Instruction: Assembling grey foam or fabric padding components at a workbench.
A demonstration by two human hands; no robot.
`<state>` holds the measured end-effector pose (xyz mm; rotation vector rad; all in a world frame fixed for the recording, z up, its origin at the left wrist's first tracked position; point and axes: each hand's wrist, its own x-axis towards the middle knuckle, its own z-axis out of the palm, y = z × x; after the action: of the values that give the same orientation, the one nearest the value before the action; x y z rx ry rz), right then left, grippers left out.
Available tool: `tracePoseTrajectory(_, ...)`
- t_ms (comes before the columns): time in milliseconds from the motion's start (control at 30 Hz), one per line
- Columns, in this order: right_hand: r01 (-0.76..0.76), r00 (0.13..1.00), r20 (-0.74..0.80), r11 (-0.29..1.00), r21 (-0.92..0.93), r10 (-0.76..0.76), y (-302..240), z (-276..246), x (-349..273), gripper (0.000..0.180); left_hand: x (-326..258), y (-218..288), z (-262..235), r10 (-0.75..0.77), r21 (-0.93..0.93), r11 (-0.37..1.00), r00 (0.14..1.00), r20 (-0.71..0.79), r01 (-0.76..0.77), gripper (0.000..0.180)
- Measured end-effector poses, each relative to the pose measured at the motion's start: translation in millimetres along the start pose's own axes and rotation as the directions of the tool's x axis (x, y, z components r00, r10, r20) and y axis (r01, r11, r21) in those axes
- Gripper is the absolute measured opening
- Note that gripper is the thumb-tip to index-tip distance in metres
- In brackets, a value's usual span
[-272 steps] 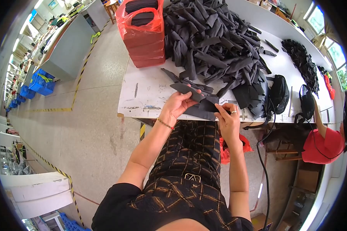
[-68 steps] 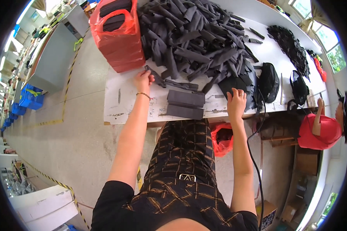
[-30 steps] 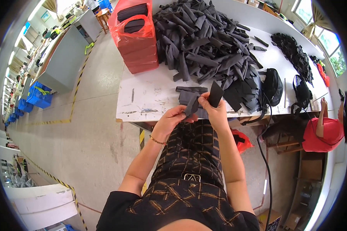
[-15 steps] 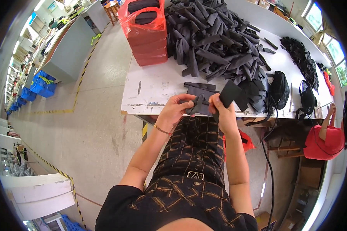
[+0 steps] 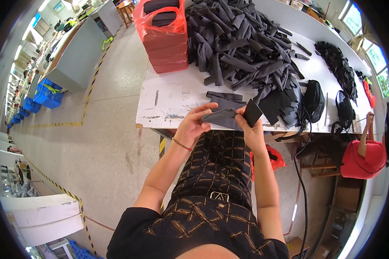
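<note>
Fabric piece [image 5: 222,117], dark grey, was held over the near edge of the white table [image 5: 168,97], gripped at both ends. Left hand [image 5: 193,124] pinched its left end between thumb and fingers; right hand [image 5: 250,127] clasped the right end, where a black flap stood upright. Half a second earlier the hands held the piece in much the same grip, with the flap tilted further right. Just behind, a small stack of folded pieces [image 5: 225,98] lay on the table, and beyond it a large heap of grey strips [image 5: 242,43]. A red plastic bag [image 5: 162,26] at the far left corner held dark folded material; its lower contents were hidden. Black pouches [image 5: 312,101] at the right were hard to make out
</note>
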<state>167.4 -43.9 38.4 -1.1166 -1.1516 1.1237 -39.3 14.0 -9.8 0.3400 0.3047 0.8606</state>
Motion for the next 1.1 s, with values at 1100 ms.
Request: tracePoseTrajectory(1100, 0.116, 0.993, 0.044, 0.764, -0.635, -0.113, -7.0, 5.7, -15.0, 0.054, 14.1, 6.4, 6.5, 0.204, -0.083, 0.971, 0.961, -0.189, -0.222, 0.024)
